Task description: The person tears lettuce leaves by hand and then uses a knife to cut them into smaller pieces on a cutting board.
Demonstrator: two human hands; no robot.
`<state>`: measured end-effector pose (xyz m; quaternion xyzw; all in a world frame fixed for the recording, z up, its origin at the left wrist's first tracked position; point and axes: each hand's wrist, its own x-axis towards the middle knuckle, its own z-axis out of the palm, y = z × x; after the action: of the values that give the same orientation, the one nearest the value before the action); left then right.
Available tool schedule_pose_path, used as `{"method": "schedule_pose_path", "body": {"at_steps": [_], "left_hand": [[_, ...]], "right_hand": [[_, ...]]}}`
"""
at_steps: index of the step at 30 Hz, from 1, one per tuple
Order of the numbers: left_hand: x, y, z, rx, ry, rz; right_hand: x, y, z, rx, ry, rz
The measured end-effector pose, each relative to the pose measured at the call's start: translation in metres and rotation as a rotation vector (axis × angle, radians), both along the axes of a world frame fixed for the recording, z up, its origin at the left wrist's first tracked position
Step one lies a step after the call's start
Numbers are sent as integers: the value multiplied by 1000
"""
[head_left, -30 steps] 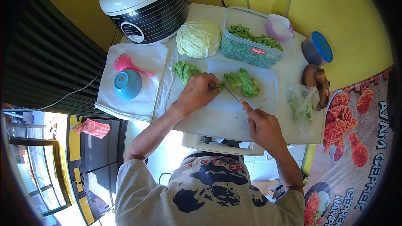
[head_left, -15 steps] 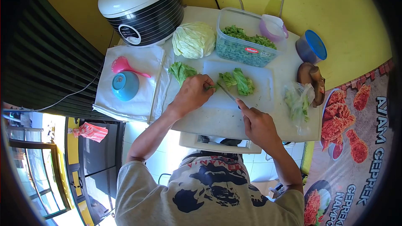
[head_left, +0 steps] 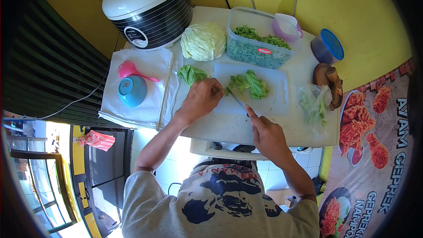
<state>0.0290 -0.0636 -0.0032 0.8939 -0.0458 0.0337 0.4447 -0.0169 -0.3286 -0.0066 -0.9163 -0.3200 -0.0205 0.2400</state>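
My left hand [head_left: 202, 98] is closed on a leaf of green lettuce [head_left: 191, 75], whose frilly part sticks out behind the fingers over the table. In my right hand [head_left: 269, 137] is a knife [head_left: 237, 99], gripped by its dark handle with the index finger along it. The blade points up and left, its tip close beside my left fingertips. Beneath them lies a white cutting board [head_left: 280, 101]. Cut lettuce pieces [head_left: 255, 84] rest on the board, just beyond the blade.
Behind the board stand a cabbage [head_left: 203, 42] and a clear container [head_left: 260, 57] of chopped greens. A rice cooker [head_left: 152, 17] is at the back left, above a blue bowl [head_left: 132, 91] and pink ladle [head_left: 128, 68]. A plastic bag [head_left: 313, 105] and blue-lidded tub [head_left: 328, 47] are right.
My right hand and the knife have shifted slightly left, bringing the blade closer to my left fingers. The left hand stays nearly in place, still holding the lettuce.
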Motion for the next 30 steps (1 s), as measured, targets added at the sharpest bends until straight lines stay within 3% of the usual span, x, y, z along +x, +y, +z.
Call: {"method": "schedule_pose_path", "body": {"at_steps": [7, 20, 30], "left_hand": [[-1, 0, -10, 23, -148, 4], [1, 2, -11, 11, -107, -1], [1, 1, -9, 9, -77, 4]], "right_hand": [[-15, 5, 2, 59, 66, -1], [-19, 12, -4, 1, 115, -35], [2, 30, -2, -74, 4, -26]]}}
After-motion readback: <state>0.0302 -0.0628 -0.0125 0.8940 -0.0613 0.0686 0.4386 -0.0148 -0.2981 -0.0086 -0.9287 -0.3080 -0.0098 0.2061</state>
